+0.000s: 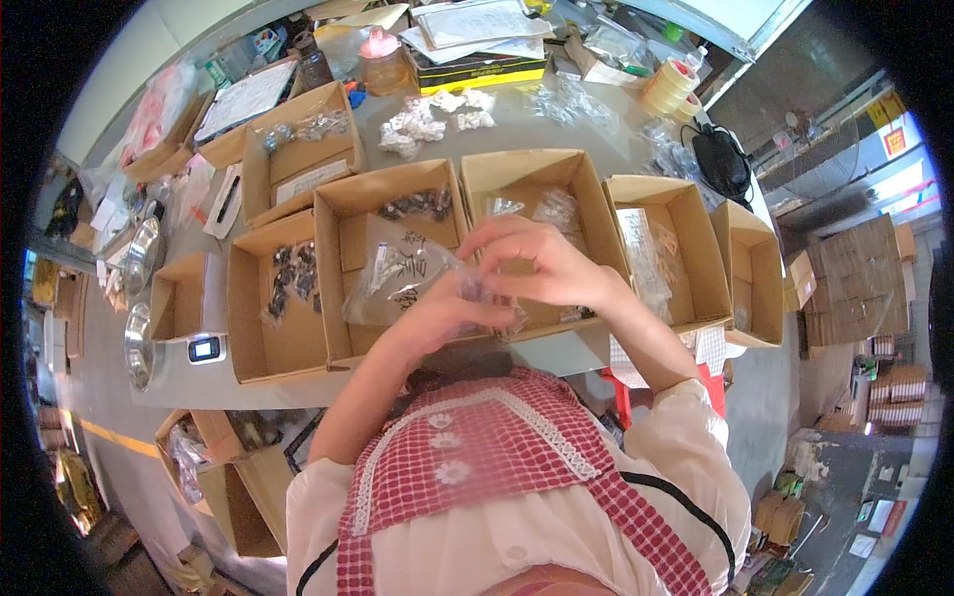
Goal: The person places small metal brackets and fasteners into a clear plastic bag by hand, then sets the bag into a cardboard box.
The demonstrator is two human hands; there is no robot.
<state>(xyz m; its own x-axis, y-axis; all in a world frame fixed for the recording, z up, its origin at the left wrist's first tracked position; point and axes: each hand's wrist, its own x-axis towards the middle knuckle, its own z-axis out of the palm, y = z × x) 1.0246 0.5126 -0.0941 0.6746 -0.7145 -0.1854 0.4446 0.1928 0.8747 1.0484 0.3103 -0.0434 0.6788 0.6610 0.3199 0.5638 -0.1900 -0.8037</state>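
Observation:
My left hand (447,310) is closed around a small clear plastic bag (473,289), blurred and partly covered by fingers. My right hand (545,266) meets it from the right, its thumb and fingers pinched at the same bag. What the bag contains is too small to tell. Both hands hover over the near edge where two open cardboard boxes meet. Left of them, a larger clear bag with dark handwriting (393,281) lies in the middle-left box (350,223), near small dark parts (417,205). The middle-right box (586,189) has small clear packets (556,209) inside.
More boxes flank these, one with dark parts (293,273), another with packets and brown pieces (664,248). Behind are white parts (412,126), clear packets (568,102), tape rolls (671,87) and a pink-lidded jar (382,65). Metal bowls (139,343) stand at the left edge.

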